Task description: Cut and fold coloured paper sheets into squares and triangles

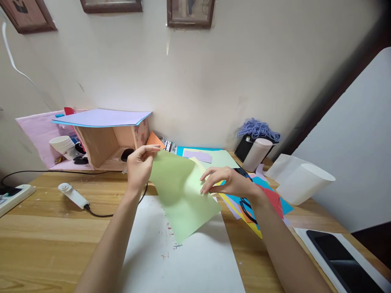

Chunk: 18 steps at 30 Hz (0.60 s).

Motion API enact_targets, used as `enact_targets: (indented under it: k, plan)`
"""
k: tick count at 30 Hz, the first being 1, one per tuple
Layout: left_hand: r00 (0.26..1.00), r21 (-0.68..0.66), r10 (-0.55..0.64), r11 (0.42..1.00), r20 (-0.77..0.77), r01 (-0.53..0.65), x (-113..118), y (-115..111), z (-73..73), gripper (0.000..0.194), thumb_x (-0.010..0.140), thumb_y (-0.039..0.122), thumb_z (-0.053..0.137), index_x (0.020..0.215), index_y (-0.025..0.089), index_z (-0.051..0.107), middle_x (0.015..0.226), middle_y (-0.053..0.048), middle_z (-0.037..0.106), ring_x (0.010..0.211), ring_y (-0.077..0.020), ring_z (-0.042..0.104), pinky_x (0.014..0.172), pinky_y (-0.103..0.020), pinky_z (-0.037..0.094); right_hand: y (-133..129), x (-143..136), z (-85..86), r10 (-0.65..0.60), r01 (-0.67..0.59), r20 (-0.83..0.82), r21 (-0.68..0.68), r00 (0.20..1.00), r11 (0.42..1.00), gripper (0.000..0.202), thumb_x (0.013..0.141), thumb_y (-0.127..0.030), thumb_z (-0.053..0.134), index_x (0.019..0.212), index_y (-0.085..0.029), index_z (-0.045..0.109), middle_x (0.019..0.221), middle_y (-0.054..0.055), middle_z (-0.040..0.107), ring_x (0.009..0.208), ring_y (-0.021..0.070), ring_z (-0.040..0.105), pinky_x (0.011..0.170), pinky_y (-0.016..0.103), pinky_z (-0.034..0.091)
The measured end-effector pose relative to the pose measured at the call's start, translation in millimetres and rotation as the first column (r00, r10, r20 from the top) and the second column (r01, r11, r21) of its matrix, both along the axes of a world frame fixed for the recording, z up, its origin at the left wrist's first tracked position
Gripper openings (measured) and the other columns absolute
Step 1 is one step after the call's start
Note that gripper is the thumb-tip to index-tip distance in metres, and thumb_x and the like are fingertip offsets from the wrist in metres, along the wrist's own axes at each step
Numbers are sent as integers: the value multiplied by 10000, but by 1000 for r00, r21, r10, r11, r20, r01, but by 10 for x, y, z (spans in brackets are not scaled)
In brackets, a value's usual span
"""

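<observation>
A sheet of light green paper [180,191] is held up in the air, tilted, above a large white sheet [183,268] with small red and dark marks. My left hand [141,165] pinches the green paper at its upper left corner. My right hand [229,183] is at the paper's right side, its curved fingers gripping the sheet near the edge; the thumb is partly hidden. One corner of the green paper points down toward the white sheet.
Coloured paper scraps [271,199] and black scissors-like handles [246,207] lie to the right. A white paper roll [305,183], a phone [342,260], an open box [104,142] with paper cups [64,146], a white corded device [73,195] and a power strip [15,197] surround the work area.
</observation>
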State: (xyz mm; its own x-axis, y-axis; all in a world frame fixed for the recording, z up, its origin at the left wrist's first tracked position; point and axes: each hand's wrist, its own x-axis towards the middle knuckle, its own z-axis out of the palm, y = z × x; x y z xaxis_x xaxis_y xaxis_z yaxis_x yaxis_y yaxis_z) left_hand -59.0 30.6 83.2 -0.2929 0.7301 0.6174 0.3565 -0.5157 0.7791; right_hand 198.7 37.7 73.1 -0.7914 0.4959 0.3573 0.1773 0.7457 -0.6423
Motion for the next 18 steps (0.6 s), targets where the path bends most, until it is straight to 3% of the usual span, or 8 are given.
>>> enact_targets:
  k: [4, 8, 11, 14, 18]
  plan:
    - [999, 6, -34, 999, 20, 34, 39, -84, 81, 128, 724, 174, 516, 706, 169, 642, 899, -55, 679, 864, -178, 617, 742, -280, 479, -170, 46, 202, -41, 86, -195, 225, 980, 971, 114, 769, -185, 587, 821, -236, 674, 752, 14, 661, 887, 149, 567, 842, 339, 452]
    - [998, 1, -47, 999, 35, 47, 58, -165, 149, 117, 736, 190, 527, 702, 177, 638, 906, -41, 676, 870, -174, 611, 750, -279, 476, -485, 4, 391, -61, 7, 123, 396, 990, 918, 243, 774, -74, 516, 770, -259, 674, 889, 11, 619, 1067, 157, 490, 987, 395, 331]
    - [1000, 15, -17, 1000, 24, 17, 40, -197, 181, 108, 734, 189, 534, 703, 188, 637, 898, -29, 675, 867, -172, 608, 748, -279, 471, -647, -68, 416, -95, -22, 286, 381, 954, 924, 372, 711, 44, 433, 743, -248, 662, 944, -10, 625, 1183, 166, 404, 1030, 421, 277]
    - [1000, 20, 26, 999, -1, -26, 14, -201, 195, 120, 733, 179, 524, 699, 192, 638, 889, -26, 676, 883, -178, 603, 748, -282, 467, -680, -82, 380, -95, 0, 286, 316, 953, 949, 429, 666, 65, 400, 738, -268, 661, 867, -39, 654, 1183, 162, 418, 1048, 447, 250]
    - [1000, 28, 20, 999, 12, -21, 8, -177, 184, 134, 735, 175, 509, 700, 180, 639, 890, -37, 678, 890, -179, 604, 750, -280, 470, -645, 23, 361, -142, 68, 258, 275, 956, 959, 384, 684, -7, 446, 770, -302, 677, 822, -52, 677, 1096, 191, 511, 1011, 479, 310]
